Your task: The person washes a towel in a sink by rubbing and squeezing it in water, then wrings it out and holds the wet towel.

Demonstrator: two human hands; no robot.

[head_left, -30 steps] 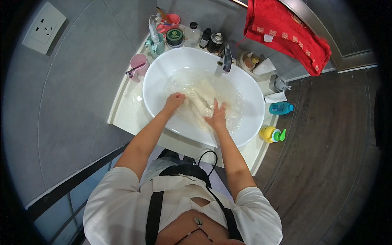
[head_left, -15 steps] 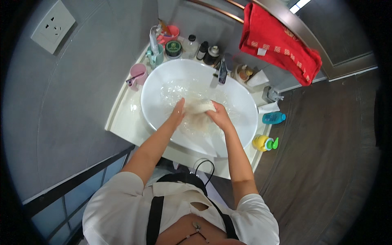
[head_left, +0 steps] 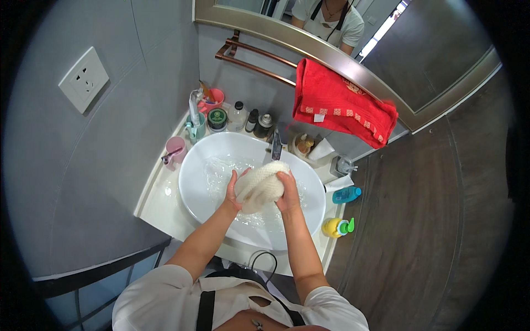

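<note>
A wet, cream knitted piece, rounded like a hat, is held between my hands above the water in the white oval basin. My right hand grips its right side, thumb over the top and fingers partly hidden behind it. Against the left side rests my left hand, curved around the edge, its fingertips partly covered by the knit. Clear rippling water lies beneath. The dark faucet stands at the basin's far rim, just beyond the knitted piece.
Cups, a green-lidded jar and bottles line the counter behind and left. On the right edge stand a blue bottle and a yellow pump bottle. A red towel hangs from a copper rail under the mirror.
The knitted piece has come up out of the water and now shows its full rounded shape between both hands. The view has tilted up, showing more of the mirror and rail.
</note>
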